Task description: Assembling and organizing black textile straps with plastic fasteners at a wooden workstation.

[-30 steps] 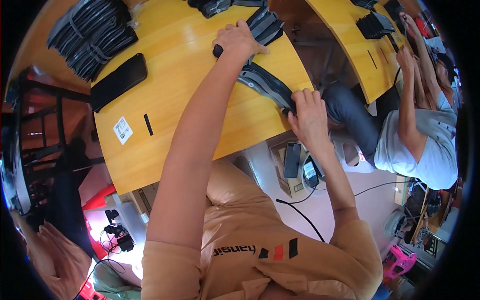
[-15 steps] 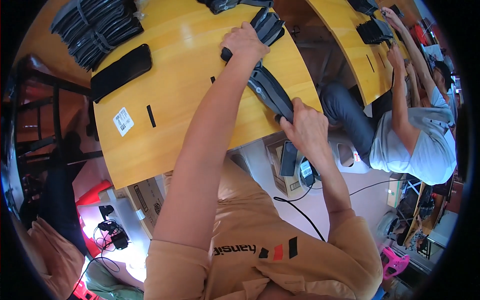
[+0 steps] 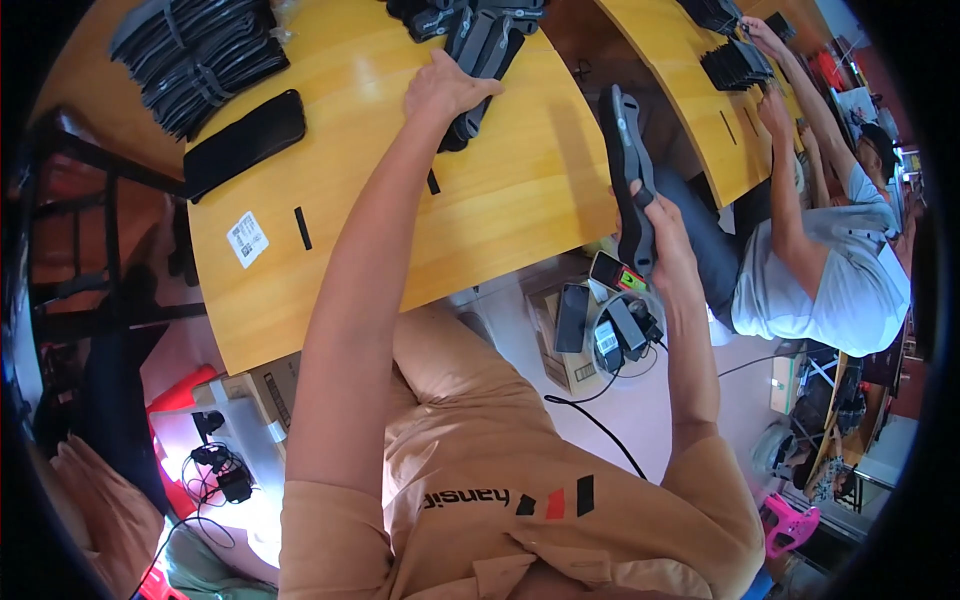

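My left hand (image 3: 440, 95) lies across a bundle of black padded straps (image 3: 487, 48) at the far middle of the table, thumb to the right and fingers round the left side. The straps bear small pale marks. At the table's right edge my right hand (image 3: 668, 228) grips a single black padded strap (image 3: 622, 125), folded long and narrow. It stands nearly upright in the air, off the table, with my thumb across its lower half. More black straps (image 3: 410, 18) lie behind the bundle.
A tied stack of black flat pieces (image 3: 195, 60) and a black flat case (image 3: 245, 145) are at the table's left. A white label (image 3: 247, 240) lies nearby. Below the table's right edge stands a clear tub of devices (image 3: 625, 330). A co-worker (image 3: 810, 260) sits to the right.
My right hand has drawn one strap away from the bundle, rightward past the table edge, and tilted it upright. My left hand has shifted slightly left along with the bundle.
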The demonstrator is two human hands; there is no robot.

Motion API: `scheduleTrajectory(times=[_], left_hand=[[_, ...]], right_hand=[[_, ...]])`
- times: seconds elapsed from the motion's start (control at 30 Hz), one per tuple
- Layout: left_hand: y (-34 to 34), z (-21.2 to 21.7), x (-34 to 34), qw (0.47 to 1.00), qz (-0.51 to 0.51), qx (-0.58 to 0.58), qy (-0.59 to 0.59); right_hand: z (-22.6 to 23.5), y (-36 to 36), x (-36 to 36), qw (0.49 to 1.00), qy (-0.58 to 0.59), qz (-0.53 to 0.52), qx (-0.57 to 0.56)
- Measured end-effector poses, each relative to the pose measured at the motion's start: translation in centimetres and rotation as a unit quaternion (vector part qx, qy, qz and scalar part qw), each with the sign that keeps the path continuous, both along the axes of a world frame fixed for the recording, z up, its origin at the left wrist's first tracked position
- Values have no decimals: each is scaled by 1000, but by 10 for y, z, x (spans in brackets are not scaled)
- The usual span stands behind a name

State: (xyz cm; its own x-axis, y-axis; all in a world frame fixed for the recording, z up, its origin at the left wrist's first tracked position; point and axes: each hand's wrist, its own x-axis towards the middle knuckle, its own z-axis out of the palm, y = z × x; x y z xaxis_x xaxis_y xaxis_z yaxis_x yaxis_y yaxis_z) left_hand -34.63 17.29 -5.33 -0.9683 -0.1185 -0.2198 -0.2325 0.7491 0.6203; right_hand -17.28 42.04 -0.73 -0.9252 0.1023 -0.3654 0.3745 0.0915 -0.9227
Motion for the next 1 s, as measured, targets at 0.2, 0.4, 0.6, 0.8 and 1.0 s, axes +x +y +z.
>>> scheduleTrajectory(times=[0.2, 0.4, 0.6, 0.8, 1.0], left_hand=[[21, 4, 25, 996, -1, -58, 71], [38, 6, 45, 963, -9, -205, 178], [42, 30, 118, 948, -71, 212, 226], [51, 11, 209, 809, 21, 587, 10], [32, 10, 245, 765, 83, 639, 18]], right_hand=[[-15, -11, -7, 981, -31, 5, -193], [-25, -15, -10, 981, -3, 0, -194], [-28, -33, 10, 988, 75, 0, -137], [-23, -76, 49, 976, 153, 93, -127], [-20, -85, 79, 966, 61, 221, -121]])
